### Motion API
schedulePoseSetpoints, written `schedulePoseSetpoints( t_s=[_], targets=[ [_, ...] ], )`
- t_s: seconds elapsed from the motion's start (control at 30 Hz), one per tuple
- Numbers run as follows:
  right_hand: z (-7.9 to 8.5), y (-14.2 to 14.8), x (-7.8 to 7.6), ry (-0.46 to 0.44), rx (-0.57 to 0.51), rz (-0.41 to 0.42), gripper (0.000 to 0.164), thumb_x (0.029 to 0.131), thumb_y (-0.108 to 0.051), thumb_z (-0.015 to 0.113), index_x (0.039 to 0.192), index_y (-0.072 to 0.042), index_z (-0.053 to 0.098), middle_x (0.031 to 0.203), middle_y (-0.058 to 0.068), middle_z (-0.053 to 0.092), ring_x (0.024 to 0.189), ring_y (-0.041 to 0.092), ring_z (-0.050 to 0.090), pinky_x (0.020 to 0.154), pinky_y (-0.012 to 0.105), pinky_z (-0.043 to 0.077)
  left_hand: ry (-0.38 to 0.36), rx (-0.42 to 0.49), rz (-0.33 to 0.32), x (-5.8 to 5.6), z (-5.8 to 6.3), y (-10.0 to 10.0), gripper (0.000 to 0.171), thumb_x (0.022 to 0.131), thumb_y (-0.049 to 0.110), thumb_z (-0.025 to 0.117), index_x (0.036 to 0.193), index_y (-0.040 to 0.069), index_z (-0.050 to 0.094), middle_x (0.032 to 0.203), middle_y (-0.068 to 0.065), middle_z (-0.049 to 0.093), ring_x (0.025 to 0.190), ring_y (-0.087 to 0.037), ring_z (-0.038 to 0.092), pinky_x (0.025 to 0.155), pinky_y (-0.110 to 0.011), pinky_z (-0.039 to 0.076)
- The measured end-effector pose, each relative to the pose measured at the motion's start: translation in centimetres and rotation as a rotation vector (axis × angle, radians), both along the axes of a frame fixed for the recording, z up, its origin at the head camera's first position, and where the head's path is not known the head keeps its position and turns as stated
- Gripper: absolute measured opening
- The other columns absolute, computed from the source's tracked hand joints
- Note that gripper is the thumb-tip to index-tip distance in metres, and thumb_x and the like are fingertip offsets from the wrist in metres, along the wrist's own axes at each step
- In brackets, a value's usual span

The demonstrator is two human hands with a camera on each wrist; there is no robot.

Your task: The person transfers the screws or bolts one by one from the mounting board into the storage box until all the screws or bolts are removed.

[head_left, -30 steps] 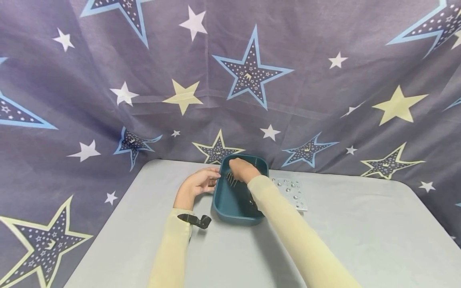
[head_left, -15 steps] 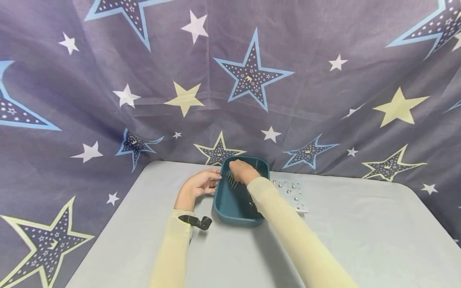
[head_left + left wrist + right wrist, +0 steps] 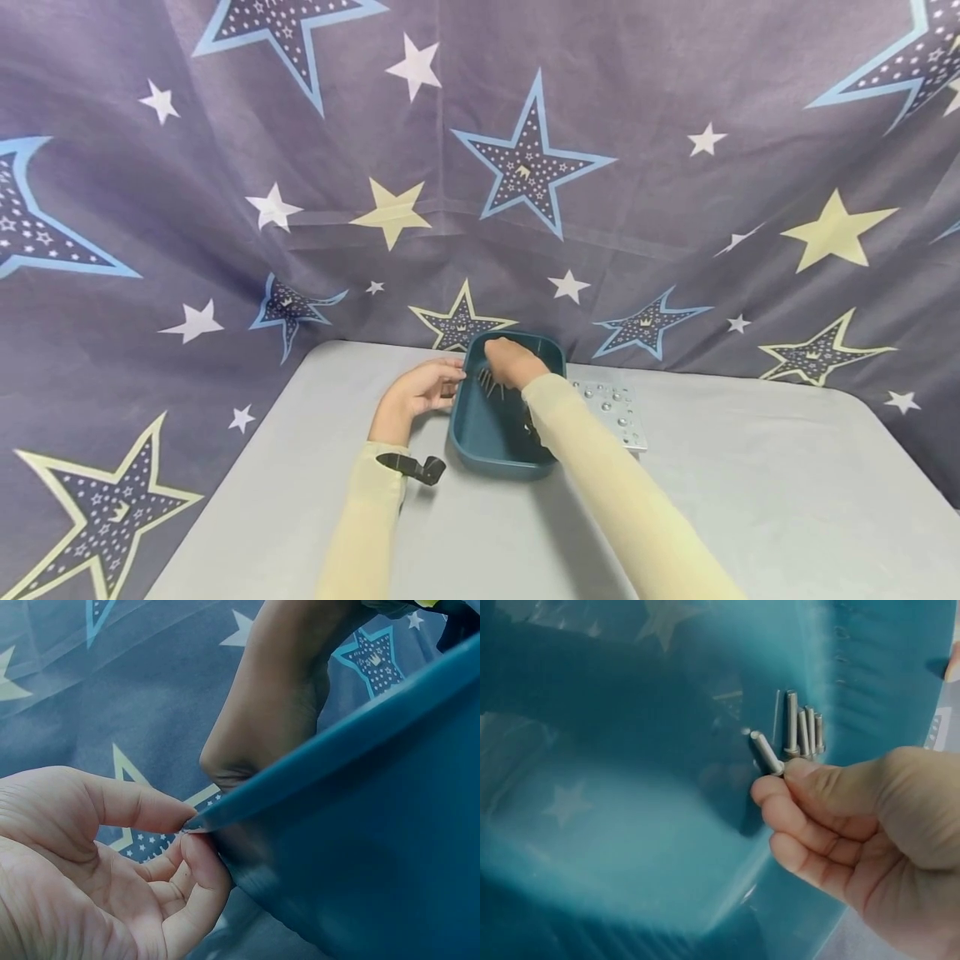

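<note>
A deep teal plastic bin [image 3: 504,468] stands near the back of the table. At its left edge, my left hand [image 3: 426,388] pinches the rim between thumb and fingertip, as the left wrist view shows close up. My right hand [image 3: 514,363] reaches down inside, toward the far left part. There its thumb and forefinger pinch the head end of a small silver bolt [image 3: 766,752], whose shank tilts up and left. Beside that bolt, several more silver bolts [image 3: 792,721] are lined up side by side. The right forearm hides part of the bin's right side.
A silver metal plate [image 3: 621,418] with raised round studs lies just right of the bin. A star-patterned cloth [image 3: 660,217] hangs close behind the table [image 3: 750,483]. A black strap mount [image 3: 417,467] juts from the left wrist.
The head view has tilted slightly, so everything sits a little lower and further right. Both hands keep their places at the bin.
</note>
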State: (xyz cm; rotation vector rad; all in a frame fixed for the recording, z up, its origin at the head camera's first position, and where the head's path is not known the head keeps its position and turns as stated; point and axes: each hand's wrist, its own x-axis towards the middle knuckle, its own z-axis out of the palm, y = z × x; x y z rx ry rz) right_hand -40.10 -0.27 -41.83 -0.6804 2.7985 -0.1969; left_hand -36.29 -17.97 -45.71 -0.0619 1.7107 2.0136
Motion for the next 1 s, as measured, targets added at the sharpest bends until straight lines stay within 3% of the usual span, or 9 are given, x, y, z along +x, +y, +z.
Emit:
schedulePoseSetpoints(
  t_s=[0.4, 0.83, 1.0],
  targets=[
    [0.1, -0.1, 0.4, 0.016, -0.011, -0.024, 0.013, 0.091, 0.009, 0.064, 0.094, -0.002, 0.071, 0.083, 0.011, 0.07, 0.065, 0.017, 0.059, 0.055, 0.027, 0.05, 0.011, -0.006, -0.008, 0.1, 0.0, 0.0, 0.016, 0.1, 0.001, 0.047, 0.113, 0.005, 0.053, 0.078, 0.006, 0.063, 0.072, -0.008, 0.059, 0.068, -0.023, 0.052],
    [0.7, -0.1, 0.6, 0.037, 0.114, 0.053, 0.015, 0.094, 0.003, 0.061, 0.1, -0.004, 0.073, 0.083, 0.007, 0.068, 0.067, 0.016, 0.055, 0.059, 0.029, 0.047, 0.01, -0.013, 0.007, 0.1, -0.1, 0.1, 0.015, 0.098, 0.002, 0.05, 0.112, 0.005, 0.056, 0.08, 0.006, 0.064, 0.073, -0.007, 0.06, 0.069, -0.024, 0.052],
    [1.6, 0.5, 0.8, 0.018, 0.147, 0.05, 0.012, 0.095, -0.002, 0.06, 0.093, -0.006, 0.07, 0.082, 0.007, 0.066, 0.063, 0.015, 0.056, 0.056, 0.028, 0.048, 0.006, -0.015, 0.022, 0.0, -0.4, 0.1, 0.019, 0.097, 0.001, 0.051, 0.116, 0.004, 0.055, 0.081, 0.006, 0.064, 0.074, -0.008, 0.06, 0.071, -0.025, 0.052]
  ],
)
